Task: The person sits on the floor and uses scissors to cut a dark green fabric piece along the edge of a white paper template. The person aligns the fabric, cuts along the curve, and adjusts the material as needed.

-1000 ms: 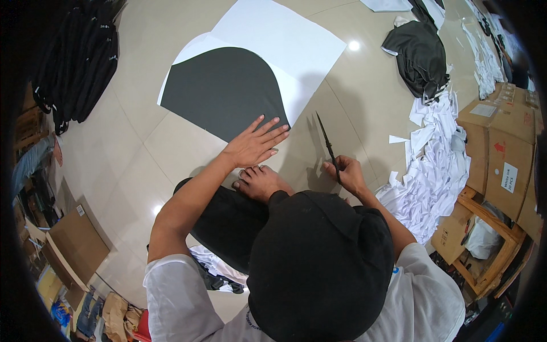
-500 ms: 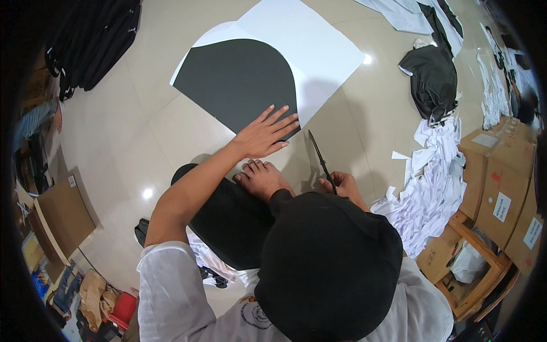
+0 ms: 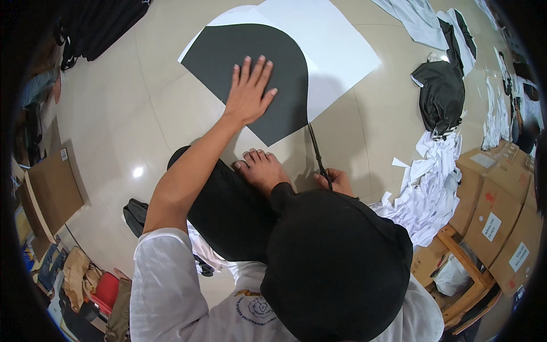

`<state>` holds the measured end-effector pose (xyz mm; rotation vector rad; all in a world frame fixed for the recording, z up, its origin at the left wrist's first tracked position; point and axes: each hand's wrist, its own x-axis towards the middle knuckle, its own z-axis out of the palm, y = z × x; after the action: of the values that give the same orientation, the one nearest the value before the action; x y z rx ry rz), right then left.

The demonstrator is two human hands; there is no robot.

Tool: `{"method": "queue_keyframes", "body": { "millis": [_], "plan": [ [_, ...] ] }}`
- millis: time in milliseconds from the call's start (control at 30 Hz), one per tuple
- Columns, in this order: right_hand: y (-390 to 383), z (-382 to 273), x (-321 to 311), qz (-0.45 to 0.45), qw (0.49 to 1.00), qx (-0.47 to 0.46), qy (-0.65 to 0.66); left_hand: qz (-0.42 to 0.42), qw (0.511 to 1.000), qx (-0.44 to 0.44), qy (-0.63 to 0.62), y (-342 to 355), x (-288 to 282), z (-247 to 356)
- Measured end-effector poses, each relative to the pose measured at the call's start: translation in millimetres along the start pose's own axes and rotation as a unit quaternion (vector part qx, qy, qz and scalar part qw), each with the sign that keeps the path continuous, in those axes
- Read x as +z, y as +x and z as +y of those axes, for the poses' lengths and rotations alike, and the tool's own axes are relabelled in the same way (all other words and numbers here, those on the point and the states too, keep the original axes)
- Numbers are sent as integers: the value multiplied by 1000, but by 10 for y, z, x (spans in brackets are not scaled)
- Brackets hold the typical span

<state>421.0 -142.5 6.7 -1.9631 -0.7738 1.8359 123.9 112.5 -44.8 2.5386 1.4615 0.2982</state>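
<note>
My left hand [image 3: 249,93] lies flat with fingers spread on a dark grey sheet [image 3: 283,78] with a rounded top, which rests on a larger white sheet [image 3: 338,57] on the tiled floor. In my right hand [image 3: 333,182] are black scissors [image 3: 317,149], their tips touching the dark sheet's lower right edge, beside the white one; the right fingers are partly hidden by a large black cloth form [image 3: 333,262] low in view. My bare foot [image 3: 262,171] is just below the sheets.
White scrap pile [image 3: 427,188] and bundled black fabric [image 3: 439,97] at right, beside cardboard boxes [image 3: 481,194] and a wooden frame [image 3: 464,273]. Dark garments [image 3: 97,23] lie upper left; cardboard [image 3: 54,188] and assorted bags [image 3: 105,290] line the left. Someone is blurred at the far right [image 3: 527,128].
My left hand has slid up and left onto the middle of the dark sheet. The scissors' tips have reached that sheet's edge. The whole view has shifted slightly.
</note>
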Motion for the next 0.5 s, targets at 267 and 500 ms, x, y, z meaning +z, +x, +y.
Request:
{"method": "queue_keyframes", "body": {
  "millis": [267,500],
  "plan": [
    [55,-54,45,-2,1000,-1,7,13,997,-65,42,-53,87,-163],
    [73,-74,58,-3,999,6,33,8,996,-67,55,-48,116,-153]
  ]
}}
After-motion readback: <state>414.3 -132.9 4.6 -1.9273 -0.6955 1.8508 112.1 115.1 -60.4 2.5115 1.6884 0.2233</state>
